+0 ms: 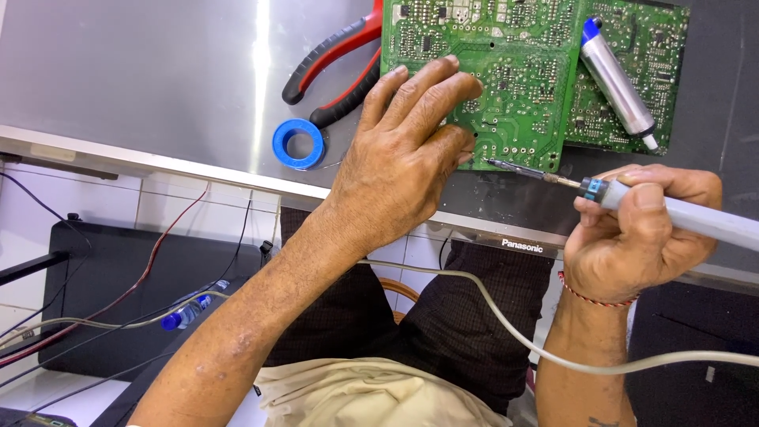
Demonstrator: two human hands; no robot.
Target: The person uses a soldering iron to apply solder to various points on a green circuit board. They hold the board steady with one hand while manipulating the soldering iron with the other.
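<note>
Left hand: the left hand (403, 150) lies palm down on the near left corner of the green circuit board (506, 71), fingers spread a little and pressing flat, gripping nothing
Right hand: the right hand (636, 233) is curled around the grey handle of a soldering iron (632, 198), thumb on top, a red thread band at the wrist
Iron tip: the dark tip points left and meets the board's near edge, just beside the left hand's fingertips (466, 146)
Board: solder side up on the grey metal worktop (158, 71), near its front edge
Desoldering pump: a silver desoldering pump (617, 79) with a blue cap lies aslant on the board's right part
Pliers: red-and-black pliers (336, 67) lie left of the board, handles partly under it
Solder reel: a blue solder reel (299, 144) sits just beside the pliers
Cord: a grey cord (490, 308) runs across the lap
</note>
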